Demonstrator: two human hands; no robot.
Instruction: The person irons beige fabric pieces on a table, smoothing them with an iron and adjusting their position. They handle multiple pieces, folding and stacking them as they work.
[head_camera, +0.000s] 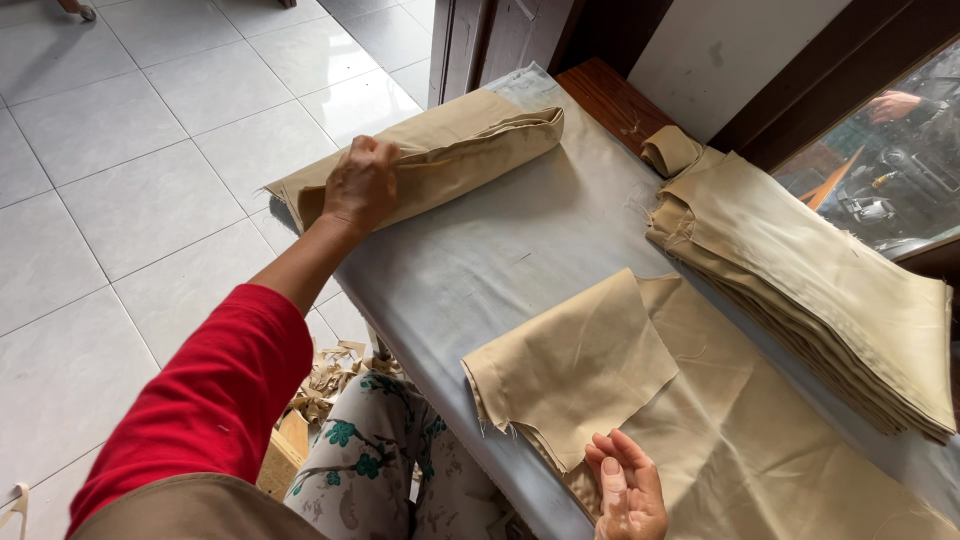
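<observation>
From my feed, far left there's cardboard scraps (330, 385) on the tiled floor (130, 200). My left hand (360, 185) is clamped on a folded tan fabric bundle (440, 150) at the table (480, 250) edge. My right hand (628, 490) lies open, fingers loose, on the flat tan pieces (600, 370). Big tan stack (820, 290) sits far right by the window.

Left arm in a red sleeve stretches forward, its hand (360, 185) curled knuckles-up and pressing down. Right hand (628, 487) lies close in, fingers loosely open.
</observation>
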